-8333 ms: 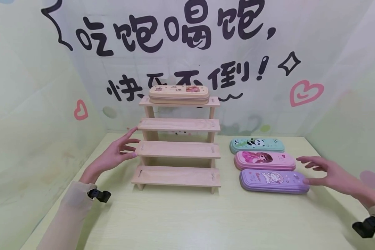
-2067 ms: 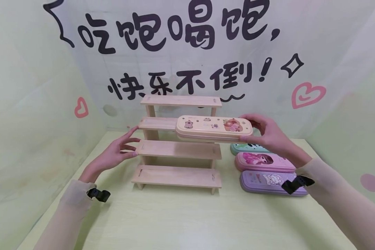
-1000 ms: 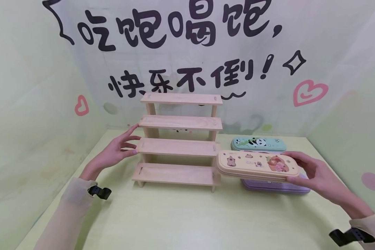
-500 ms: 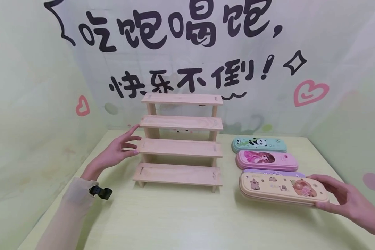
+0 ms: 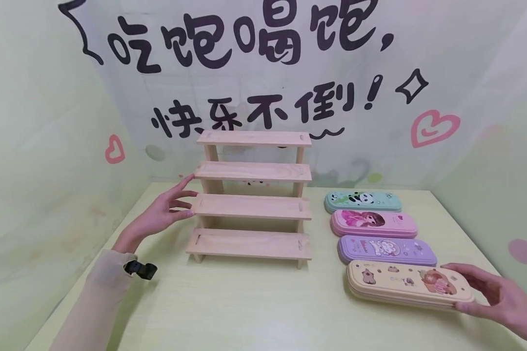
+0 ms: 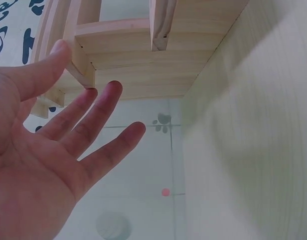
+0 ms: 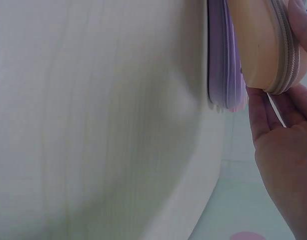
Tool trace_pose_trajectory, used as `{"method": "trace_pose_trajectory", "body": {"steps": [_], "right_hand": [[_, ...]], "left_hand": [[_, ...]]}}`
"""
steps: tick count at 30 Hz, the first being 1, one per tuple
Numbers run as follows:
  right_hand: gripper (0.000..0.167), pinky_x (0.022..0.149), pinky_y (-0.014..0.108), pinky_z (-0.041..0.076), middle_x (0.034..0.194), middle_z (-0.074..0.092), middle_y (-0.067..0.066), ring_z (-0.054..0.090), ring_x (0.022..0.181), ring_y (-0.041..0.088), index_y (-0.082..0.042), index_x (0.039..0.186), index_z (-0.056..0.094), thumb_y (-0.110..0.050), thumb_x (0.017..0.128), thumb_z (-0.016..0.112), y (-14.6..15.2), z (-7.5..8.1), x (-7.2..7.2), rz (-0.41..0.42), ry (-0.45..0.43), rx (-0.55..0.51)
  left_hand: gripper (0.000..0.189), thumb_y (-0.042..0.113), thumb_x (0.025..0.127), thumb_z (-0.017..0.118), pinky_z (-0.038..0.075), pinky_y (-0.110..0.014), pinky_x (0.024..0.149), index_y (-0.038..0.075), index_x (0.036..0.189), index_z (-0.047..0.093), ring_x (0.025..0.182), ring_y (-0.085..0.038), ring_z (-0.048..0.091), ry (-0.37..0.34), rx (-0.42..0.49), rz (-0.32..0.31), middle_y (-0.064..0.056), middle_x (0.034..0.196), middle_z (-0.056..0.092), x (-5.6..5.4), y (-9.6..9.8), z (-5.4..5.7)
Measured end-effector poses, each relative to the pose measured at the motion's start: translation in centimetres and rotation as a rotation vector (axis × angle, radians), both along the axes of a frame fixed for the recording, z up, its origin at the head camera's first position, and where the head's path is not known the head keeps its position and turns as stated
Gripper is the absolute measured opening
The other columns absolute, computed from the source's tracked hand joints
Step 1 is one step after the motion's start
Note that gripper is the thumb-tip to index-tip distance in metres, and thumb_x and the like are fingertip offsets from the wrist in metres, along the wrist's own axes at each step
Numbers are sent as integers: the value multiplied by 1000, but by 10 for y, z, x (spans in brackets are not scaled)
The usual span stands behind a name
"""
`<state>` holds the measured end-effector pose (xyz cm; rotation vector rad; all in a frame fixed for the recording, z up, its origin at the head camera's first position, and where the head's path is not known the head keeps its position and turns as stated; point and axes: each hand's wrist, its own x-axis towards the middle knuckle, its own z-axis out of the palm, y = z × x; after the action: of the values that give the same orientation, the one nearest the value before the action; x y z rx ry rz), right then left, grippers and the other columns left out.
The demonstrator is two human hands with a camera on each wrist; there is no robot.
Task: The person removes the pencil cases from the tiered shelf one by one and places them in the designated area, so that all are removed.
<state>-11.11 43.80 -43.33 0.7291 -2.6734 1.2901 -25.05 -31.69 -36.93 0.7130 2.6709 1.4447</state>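
Note:
My right hand (image 5: 505, 302) holds a cream zipped pencil case (image 5: 404, 282) by its right end, thumb on the near side and fingers behind. In the right wrist view the case's zipper end (image 7: 263, 45) sits in that hand, raised off the table. At the left, my left hand (image 5: 160, 214) reaches to the side of a four-step wooden display stand (image 5: 250, 207). Its fingers are mostly straight, and fingertips touch the ends of the middle boards. The left wrist view shows the thumb at a board edge of the stand (image 6: 128, 65).
Behind the cream case, a purple pencil case (image 5: 386, 249), a pink one (image 5: 397, 224) and a teal panda one (image 5: 379, 200) lie in a row right of the stand. A printed cloth backdrop (image 5: 263, 87) closes off the rear of the pale table (image 5: 246, 312).
The cream pencil case came off the stand's top board in my right hand. It moved right and toward me, to in front of the purple case. My left hand stayed at the stand.

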Motion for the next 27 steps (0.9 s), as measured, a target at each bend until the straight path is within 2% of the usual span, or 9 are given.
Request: {"method": "trace_pose_trajectory", "body": {"steps": [10, 17, 22, 27], "right_hand": [[73, 86, 7, 44, 138, 61, -20, 58, 115, -5, 1, 148, 53, 19, 82, 77, 1, -6, -3, -31, -33, 32], [77, 88, 6, 38, 141, 53, -23, 55, 113, -7, -5, 143, 61, 10, 72, 89, 2, -7, -9, -49, 59, 122], [78, 87, 5, 39, 136, 53, -23, 58, 103, -1, -7, 141, 64, 6, 69, 92, 2, -9, -11, -48, 87, 151], [80, 88, 4, 39, 133, 55, -20, 59, 100, 1, -7, 140, 65, 4, 67, 95, 2, -11, -14, -31, 122, 165]], "left_hand": [[98, -1, 99, 71, 55, -23, 95, 38, 170, 16, 123, -41, 65, 13, -13, -3, -22, 153, 51, 0, 0, -1], [99, -1, 99, 72, 56, -24, 94, 38, 170, 16, 123, -42, 64, 18, -16, 3, -22, 152, 51, 1, 0, 0], [99, -2, 99, 71, 55, -23, 94, 37, 170, 15, 124, -43, 64, 15, -14, -2, -23, 153, 50, 1, 1, 0], [99, -1, 99, 72, 55, -23, 94, 38, 170, 15, 124, -43, 64, 13, -16, 2, -23, 153, 50, 1, 0, 1]]}}
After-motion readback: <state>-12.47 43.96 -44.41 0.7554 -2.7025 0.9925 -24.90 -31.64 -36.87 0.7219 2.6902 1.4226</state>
